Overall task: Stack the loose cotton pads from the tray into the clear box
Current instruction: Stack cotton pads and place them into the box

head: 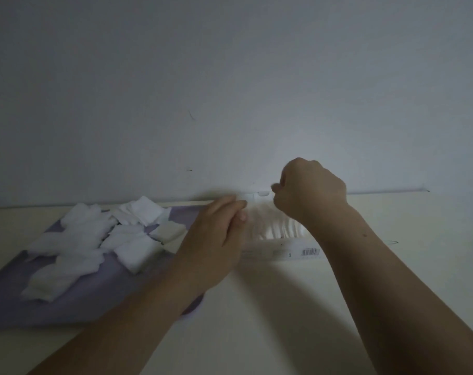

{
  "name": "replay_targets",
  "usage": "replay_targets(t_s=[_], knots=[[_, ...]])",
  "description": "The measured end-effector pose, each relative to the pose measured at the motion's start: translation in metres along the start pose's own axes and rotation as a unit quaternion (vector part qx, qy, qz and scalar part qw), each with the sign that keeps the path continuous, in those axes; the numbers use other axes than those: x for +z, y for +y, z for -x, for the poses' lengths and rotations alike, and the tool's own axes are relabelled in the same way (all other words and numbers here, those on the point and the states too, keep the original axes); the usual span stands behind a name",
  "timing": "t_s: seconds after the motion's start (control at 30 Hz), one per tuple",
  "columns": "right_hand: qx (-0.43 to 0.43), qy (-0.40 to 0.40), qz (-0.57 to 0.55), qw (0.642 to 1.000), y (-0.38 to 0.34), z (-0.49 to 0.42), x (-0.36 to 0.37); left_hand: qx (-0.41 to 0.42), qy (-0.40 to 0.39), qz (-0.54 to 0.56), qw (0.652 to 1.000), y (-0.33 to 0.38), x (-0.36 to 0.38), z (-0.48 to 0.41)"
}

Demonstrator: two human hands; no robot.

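Observation:
Several loose white cotton pads (81,239) lie scattered on a purple tray (10,296) at the left. The clear box (281,246) stands to the tray's right near the wall, with a barcode sticker on its front and a row of pads (278,228) standing inside. My left hand (216,239) rests flat against the box's left end, fingers together, holding nothing that I can see. My right hand (308,190) hovers over the box's far side with fingers curled; the box's open lid seems pinched between them, but blur hides the grip.
The cream table (284,307) runs to a plain white wall (230,90) right behind the box. The tray's near right corner (192,309) sits beside my left forearm. A thin wire-like object (392,242) lies on the table to the right.

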State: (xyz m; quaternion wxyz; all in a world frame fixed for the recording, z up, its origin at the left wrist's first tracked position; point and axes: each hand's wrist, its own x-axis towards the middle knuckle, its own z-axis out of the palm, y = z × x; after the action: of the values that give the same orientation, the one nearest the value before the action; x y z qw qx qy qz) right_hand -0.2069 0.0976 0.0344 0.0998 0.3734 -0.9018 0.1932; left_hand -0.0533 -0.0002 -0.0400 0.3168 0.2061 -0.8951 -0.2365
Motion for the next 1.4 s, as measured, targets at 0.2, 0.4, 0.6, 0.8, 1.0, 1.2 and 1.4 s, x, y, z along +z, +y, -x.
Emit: replay_targets(t_s=[0.2, 0.4, 0.6, 0.8, 1.0, 1.2, 1.4], knots=[[-0.207, -0.019, -0.255, 0.944, -0.077, 0.051, 0.037, -0.068, 0.027, -0.172, 0.982, -0.073, -0.069, 0.03], [-0.327, -0.168, -0.112, 0.923, -0.095, 0.093, 0.108, -0.091, 0.009, -0.143, 0.985, -0.109, -0.089, 0.063], [-0.317, -0.104, -0.171, 0.927, -0.09, 0.083, 0.111, -0.109, 0.032, -0.101, 0.988, -0.115, -0.094, 0.064], [-0.295, -0.047, -0.17, 0.939, -0.086, 0.076, 0.13, -0.108, 0.027, -0.161, 0.981, -0.117, -0.097, 0.072], [-0.264, -0.13, -0.145, 0.945, -0.09, 0.081, 0.127, -0.112, 0.015, -0.18, 0.977, -0.117, -0.097, 0.078], [-0.202, -0.101, -0.275, 0.934, -0.089, 0.086, 0.119, -0.062, 0.096, -0.212, 0.971, -0.122, -0.102, 0.081], [-0.166, -0.057, -0.361, 0.916, -0.087, 0.083, 0.117, 0.042, 0.067, -0.145, 0.986, -0.119, -0.088, 0.064]])
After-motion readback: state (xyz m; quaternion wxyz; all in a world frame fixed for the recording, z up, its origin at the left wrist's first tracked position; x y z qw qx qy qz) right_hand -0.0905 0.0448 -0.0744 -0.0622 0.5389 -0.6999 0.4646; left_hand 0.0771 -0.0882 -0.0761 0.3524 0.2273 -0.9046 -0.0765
